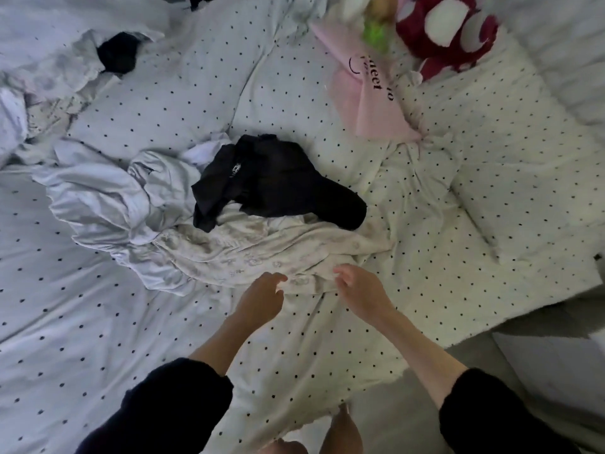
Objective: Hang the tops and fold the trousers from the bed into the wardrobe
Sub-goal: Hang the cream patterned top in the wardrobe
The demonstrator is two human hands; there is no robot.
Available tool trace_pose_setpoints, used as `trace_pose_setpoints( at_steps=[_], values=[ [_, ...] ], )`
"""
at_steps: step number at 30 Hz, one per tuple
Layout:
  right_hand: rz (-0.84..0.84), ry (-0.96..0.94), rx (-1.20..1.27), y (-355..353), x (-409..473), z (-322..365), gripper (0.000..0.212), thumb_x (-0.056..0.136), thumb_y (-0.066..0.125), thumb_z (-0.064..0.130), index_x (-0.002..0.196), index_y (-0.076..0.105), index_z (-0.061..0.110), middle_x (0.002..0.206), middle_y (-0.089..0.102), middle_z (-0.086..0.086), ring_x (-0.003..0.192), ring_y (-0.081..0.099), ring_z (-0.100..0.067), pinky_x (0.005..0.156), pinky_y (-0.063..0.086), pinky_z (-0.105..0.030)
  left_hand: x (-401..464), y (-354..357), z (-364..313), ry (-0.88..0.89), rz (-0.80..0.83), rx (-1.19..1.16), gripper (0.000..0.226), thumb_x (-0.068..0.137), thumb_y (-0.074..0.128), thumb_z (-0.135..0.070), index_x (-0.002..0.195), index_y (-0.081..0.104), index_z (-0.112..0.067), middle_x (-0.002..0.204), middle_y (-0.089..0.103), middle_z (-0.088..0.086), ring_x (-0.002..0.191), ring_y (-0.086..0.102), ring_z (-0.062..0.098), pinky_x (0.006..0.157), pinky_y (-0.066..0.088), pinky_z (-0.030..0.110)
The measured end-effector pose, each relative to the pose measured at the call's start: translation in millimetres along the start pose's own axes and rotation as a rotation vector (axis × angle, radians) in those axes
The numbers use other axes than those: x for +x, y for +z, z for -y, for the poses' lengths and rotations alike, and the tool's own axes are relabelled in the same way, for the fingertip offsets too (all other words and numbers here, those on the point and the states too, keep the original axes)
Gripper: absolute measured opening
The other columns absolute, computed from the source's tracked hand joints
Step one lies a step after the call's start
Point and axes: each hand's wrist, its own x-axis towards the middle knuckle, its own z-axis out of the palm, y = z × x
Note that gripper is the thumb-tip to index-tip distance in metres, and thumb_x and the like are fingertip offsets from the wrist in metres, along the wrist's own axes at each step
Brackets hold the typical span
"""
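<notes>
Both arms reach forward and down from dark sleeves pushed up the forearms, the hands meeting at the near edge of a crumpled cream garment point(262, 253) with a faint printed pattern. The left hand point(262, 298) has its fingers point(278, 277) curled, thumb and forefinger closed in a pinch on the garment's hem. The right hand point(358, 290) sits just beside it, fingers bent inward with the tips on the same hem; whether they actually clamp the cloth or only touch it I cannot tell. The cream garment lies spread across the middle of the bed point(82, 322), which is covered in a white sheet with small black dots and is heavily rumpled. Resting on the far edge of the cream garment is a black garment point(278, 185), bunched, and touching both on the left is a heap of pale white clothing point(108, 198). Further off at the upper left lies more white cloth point(49, 54) with a small black item point(118, 55) tucked against it. At the head of the bed, upper right, lies a pink bag point(366, 96) with dark lettering, and beside it a dark red and white plush toy point(448, 31). A strip of pale floor point(409, 421) shows at the bed's lower right corner.
</notes>
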Motion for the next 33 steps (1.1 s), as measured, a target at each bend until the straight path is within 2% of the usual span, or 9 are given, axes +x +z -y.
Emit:
trace_pose_setpoints(
  at_steps=[4,7,12,16,19,25,27,30,33],
  values=[
    [-0.037,-0.208,-0.489,18.0,71.1,-23.7,0.033,0.094,0.052,0.025,0.126,0.055,0.017,0.121,0.057,-0.004,0.114,0.049,-0.023,0.093,0.039,-0.036,51.4,33.9,5.5,-0.053,-0.073,0.137,0.043,0.096,0.045,-0.017,0.139,0.037,-0.016,0.14,0.038,0.006,0.128,0.037,0.021,0.102,0.034,0.029],
    [-0.105,-0.397,-0.695,42.4,114.5,-33.8,0.045,0.06,0.084,0.03,0.101,0.07,0.019,0.1,0.065,-0.004,0.093,0.061,-0.025,0.075,0.049,-0.04,80.3,55.3,16.4,-0.074,-0.175,0.301,0.052,0.086,0.065,-0.024,0.134,0.045,-0.017,0.134,0.042,0.009,0.119,0.044,0.028,0.093,0.045,0.037],
    [0.051,-0.454,-0.722,61.8,146.6,-43.5,0.013,0.086,0.062,0.018,0.098,0.067,0.016,0.114,0.055,-0.001,0.11,0.046,-0.022,0.094,0.033,-0.039,97.1,66.6,28.4,-0.004,-0.291,0.433,0.029,0.051,0.089,-0.011,0.074,0.072,-0.012,0.088,0.063,0.011,0.08,0.062,0.031,0.061,0.052,0.037],
    [0.263,-0.406,-0.472,45.4,136.1,-50.2,0.014,0.092,0.046,0.01,0.094,0.059,0.014,0.094,0.062,0.0,0.092,0.057,-0.019,0.087,0.041,-0.029,77.4,56.8,14.2,-0.126,-0.063,0.271,0.017,0.093,0.054,-0.019,0.105,0.063,-0.011,0.105,0.065,0.007,0.1,0.061,0.027,0.081,0.047,0.033],
    [0.506,-0.32,-0.465,35.2,109.4,-54.0,0.02,0.091,0.041,0.007,0.078,0.051,0.018,0.069,0.05,0.002,0.067,0.048,-0.018,0.054,0.033,-0.025,55.5,40.3,6.1,-0.155,0.129,0.169,0.018,0.092,0.056,-0.024,0.107,0.06,-0.016,0.108,0.065,0.001,0.102,0.059,0.02,0.082,0.042,0.025],
    [0.634,-0.266,-0.463,33.0,95.0,-45.1,0.021,0.099,0.043,0.028,0.092,0.061,0.019,0.076,0.058,0.006,0.065,0.052,-0.01,0.057,0.041,-0.022,26.7,42.8,-3.9,-0.123,0.499,-0.017,0.022,0.091,0.058,-0.024,0.106,0.068,-0.013,0.108,0.068,0.003,0.102,0.06,0.018,0.084,0.043,0.024],
    [0.441,-0.331,-0.442,35.4,109.1,-35.7,0.022,0.099,0.041,0.027,0.102,0.061,0.017,0.085,0.064,0.003,0.071,0.058,-0.013,0.064,0.049,-0.026,27.8,40.4,6.0,-0.154,0.356,-0.086,0.023,0.094,0.052,-0.022,0.106,0.069,-0.011,0.108,0.067,0.004,0.101,0.061,0.019,0.085,0.045,0.027],
    [0.184,-0.52,-0.399,51.1,139.9,-11.5,0.03,0.097,0.045,0.024,0.126,0.053,0.016,0.112,0.059,-0.001,0.1,0.055,-0.017,0.081,0.046,-0.026,37.5,29.1,43.2,-0.161,-0.287,0.024,0.025,0.089,0.056,-0.006,0.111,0.064,-0.014,0.113,0.061,0.005,0.102,0.058,0.021,0.085,0.05,0.031],
    [0.109,-0.729,-0.517,78.7,172.3,18.0,0.049,0.092,0.055,0.026,0.138,0.042,0.019,0.132,0.049,-0.005,0.119,0.046,-0.024,0.094,0.043,-0.038,61.1,21.8,92.6,-0.131,-0.546,0.281,0.063,0.067,0.072,0.004,0.125,0.055,-0.014,0.128,0.053,0.012,0.12,0.049,0.035,0.092,0.049,0.049]
  ],
)
